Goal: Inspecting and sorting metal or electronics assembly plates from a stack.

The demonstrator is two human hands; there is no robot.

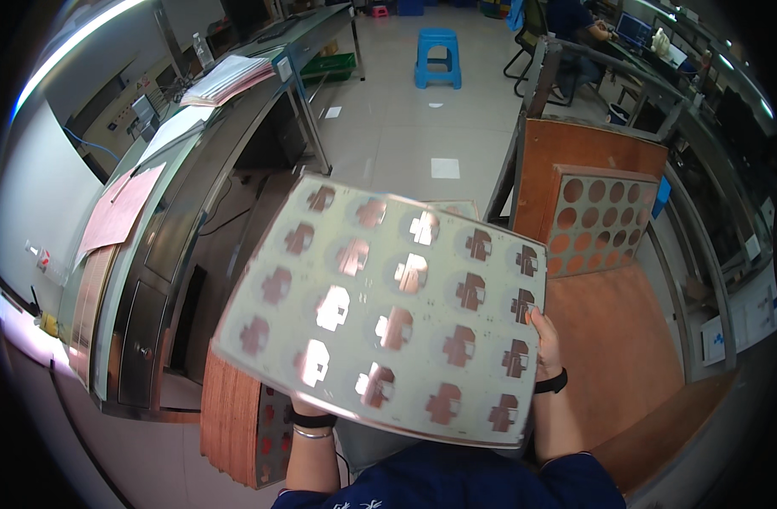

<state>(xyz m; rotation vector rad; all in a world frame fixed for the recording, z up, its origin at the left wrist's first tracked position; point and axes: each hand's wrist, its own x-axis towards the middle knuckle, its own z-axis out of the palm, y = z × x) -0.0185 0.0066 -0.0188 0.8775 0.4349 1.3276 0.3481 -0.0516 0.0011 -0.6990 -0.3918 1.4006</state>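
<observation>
Pale-green panel point(384, 293), shiny copper patches point(459, 346), 4x5 grid.
Right fingers point(537, 321) gripping its edge; left fingers hidden, can't tell.

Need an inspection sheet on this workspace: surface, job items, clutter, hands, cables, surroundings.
Surface: brown board at right, a spotted panel leaning at its far end; desk at left.
Job items: pale panel with coppery patches, held tilted.
Clutter: paper stack, pink sheet and bottle on desk.
Hands: right hand grips the panel's right edge; left hand mostly hidden behind it, grip unclear.
Cables: blue cable at left.
Surroundings: blue stool ahead; seated person at upper right.
</observation>
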